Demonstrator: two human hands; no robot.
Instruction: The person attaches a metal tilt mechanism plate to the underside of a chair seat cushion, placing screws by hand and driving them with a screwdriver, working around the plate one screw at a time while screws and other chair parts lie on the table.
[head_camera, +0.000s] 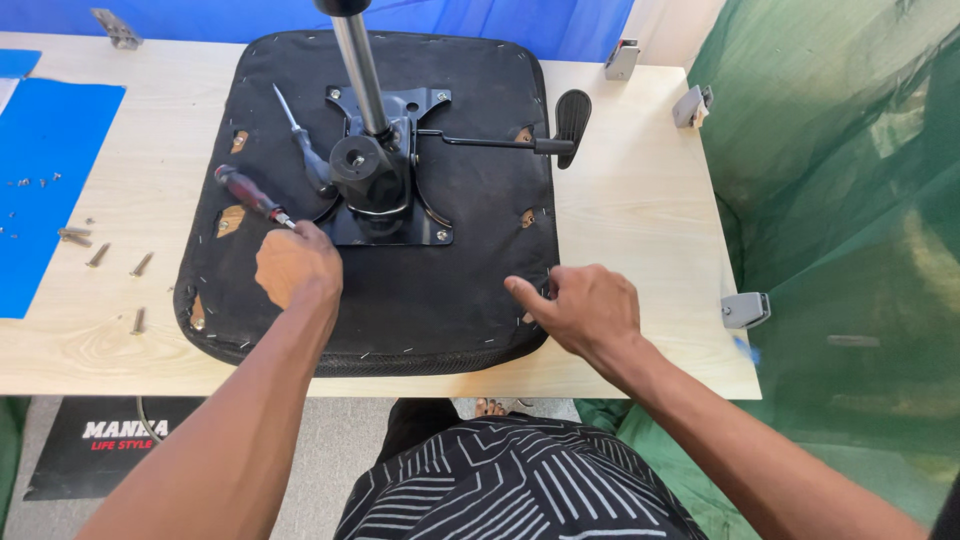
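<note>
An upturned black chair seat (470, 270) lies on the light wooden table (640, 210), with a black metal mechanism plate (385, 190) and a chrome gas cylinder (360, 70) rising from it. My left hand (297, 265) grips a screwdriver with a red and black handle (248, 195), its tip down near the plate's front left corner. My right hand (585, 308) rests on the seat's front right edge, index finger pressing the fabric. A second screwdriver (300, 140) lies on the seat left of the cylinder. A black lever (500, 142) with a paddle handle sticks out to the right.
Loose screws (115, 262) lie on the table left of the seat, beside a blue sheet (45, 180) with small parts. Grey brackets (745, 310) sit along the table's right edge. Green netting hangs to the right. A dark mat lies on the floor.
</note>
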